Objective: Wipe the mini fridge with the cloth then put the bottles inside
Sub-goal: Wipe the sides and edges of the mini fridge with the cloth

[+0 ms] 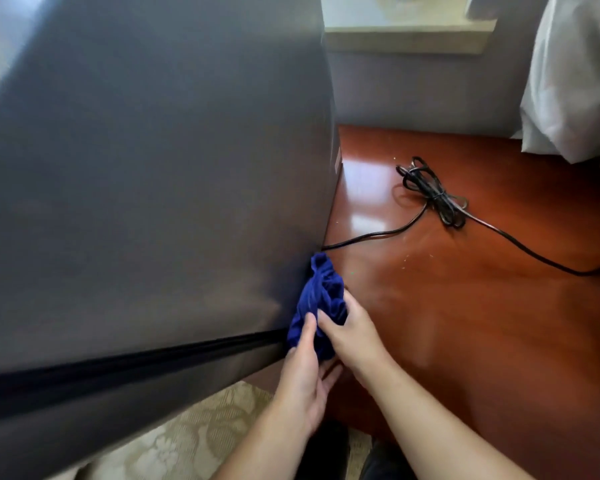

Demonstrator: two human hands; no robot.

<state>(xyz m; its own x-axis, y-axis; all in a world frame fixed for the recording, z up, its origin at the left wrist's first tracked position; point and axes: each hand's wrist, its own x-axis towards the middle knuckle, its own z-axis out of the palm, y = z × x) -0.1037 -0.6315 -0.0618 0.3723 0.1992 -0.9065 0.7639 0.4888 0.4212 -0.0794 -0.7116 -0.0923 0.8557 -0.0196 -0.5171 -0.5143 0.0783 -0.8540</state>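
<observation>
The left hand (305,372) and right hand (354,332) both grip the bunched blue cloth (323,292), which touches the fridge (153,168) by its door seam, near the table's (465,323) front edge. Wiping seems underway; the door looks closed and no bottles show, so loading remains.

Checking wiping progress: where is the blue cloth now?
Head view, lower centre: the blue cloth is bunched against the right edge of the mini fridge, gripped by the left hand and the right hand.
</observation>
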